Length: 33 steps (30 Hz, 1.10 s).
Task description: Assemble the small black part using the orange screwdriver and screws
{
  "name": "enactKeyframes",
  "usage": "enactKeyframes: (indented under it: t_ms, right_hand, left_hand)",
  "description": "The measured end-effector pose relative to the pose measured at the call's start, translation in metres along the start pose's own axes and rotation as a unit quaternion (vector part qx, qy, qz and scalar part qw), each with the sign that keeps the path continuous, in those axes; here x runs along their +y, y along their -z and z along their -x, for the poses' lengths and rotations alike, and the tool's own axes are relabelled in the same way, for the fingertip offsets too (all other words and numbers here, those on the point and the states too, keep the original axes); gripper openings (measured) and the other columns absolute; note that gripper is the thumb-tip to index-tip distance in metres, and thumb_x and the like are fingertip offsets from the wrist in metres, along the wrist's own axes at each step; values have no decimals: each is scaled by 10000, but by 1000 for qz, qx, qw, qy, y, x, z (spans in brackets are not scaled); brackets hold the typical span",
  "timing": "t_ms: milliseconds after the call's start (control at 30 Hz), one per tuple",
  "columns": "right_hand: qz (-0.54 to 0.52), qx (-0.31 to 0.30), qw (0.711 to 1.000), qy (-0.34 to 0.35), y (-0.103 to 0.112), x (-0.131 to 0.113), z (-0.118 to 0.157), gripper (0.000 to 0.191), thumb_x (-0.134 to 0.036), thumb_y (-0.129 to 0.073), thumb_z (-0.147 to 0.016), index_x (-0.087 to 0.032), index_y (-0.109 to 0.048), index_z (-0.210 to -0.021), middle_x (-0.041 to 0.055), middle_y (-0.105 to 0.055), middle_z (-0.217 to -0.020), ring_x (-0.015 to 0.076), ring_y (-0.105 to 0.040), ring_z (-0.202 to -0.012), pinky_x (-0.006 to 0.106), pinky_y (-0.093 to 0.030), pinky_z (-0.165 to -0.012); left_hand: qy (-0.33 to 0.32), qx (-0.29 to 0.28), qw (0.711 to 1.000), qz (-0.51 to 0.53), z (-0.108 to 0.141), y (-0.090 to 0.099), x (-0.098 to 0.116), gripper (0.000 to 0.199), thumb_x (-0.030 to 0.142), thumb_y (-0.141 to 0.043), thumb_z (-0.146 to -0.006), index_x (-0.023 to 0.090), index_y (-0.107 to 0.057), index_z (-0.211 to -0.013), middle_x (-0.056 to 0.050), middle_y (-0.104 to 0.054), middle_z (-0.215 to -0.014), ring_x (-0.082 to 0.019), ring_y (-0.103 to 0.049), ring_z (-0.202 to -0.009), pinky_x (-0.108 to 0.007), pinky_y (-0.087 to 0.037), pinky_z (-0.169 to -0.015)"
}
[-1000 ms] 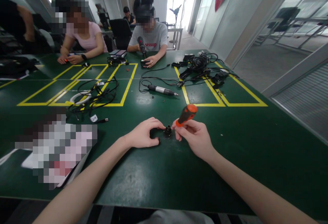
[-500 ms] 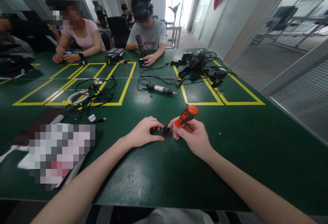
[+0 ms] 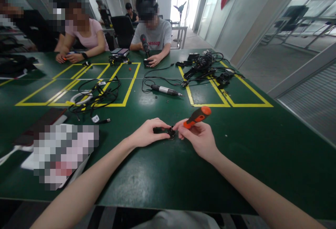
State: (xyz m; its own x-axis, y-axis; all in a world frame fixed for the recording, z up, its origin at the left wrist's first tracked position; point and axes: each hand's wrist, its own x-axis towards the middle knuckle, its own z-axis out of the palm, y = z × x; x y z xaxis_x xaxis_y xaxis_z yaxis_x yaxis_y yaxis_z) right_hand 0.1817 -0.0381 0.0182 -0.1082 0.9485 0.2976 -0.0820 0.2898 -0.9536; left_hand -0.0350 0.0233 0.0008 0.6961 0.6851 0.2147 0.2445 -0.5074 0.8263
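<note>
A small black round part sits on the green table between my hands; its exact kind is too small to tell. My left hand pinches it from the left with thumb and fingers. In my right hand is a screwdriver with an orange and dark grey handle, its butt tilted up to the right. The screwdriver's shaft is hidden by my fingers. My right fingertips are close by the black part's upper right side.
Beyond my hands lies a pen-shaped electric screwdriver with a cord. Tangled cables lie left, more cables back right. A phone and a blurred packet are at left. A co-worker opposite holds a power driver.
The screwdriver's handle has tipped further to the right in my right hand. My left fingers have closed in on the black part. The view has shifted slightly.
</note>
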Motion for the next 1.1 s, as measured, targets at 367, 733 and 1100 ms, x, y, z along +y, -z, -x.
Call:
enactKeyframes:
  t_ms: [367, 733, 1100]
  right_hand:
    - [-33, -24, 999, 1, -1, -1, 0, 359, -541, -750, -912, -194, -694, -981, 57, -759, -808, 147, -672, -613, 301, -603, -606]
    - [13, -12, 1000, 21, 2, -6, -3, 385, -553, -753, -905, -187, -708, -791, 33, -695, -771, 111, -600, -537, 262, -541, -509]
    - [-6, 5, 1000, -2, 3, -2, -3, 349, -485, -847, -830, -189, -674, -768, 32, -704, -762, 110, -586, -524, 257, -522, -490]
  left_hand:
    - [31, 22, 999, 4, 0, -2, 1, 309, 433, -865, -810, 160, -759, -909, -31, -725, -898, -160, -624, -844, -270, -450, -758]
    - [0, 30, 999, -24, -1, -8, 2, 252, 395, -799, -889, 177, -776, -1012, -64, -768, -986, -191, -665, -950, -315, -500, -879]
    - [-13, 25, 999, -42, -1, -8, 4, 234, 337, -807, -890, 179, -776, -1060, -64, -768, -1007, -194, -671, -965, -318, -518, -905]
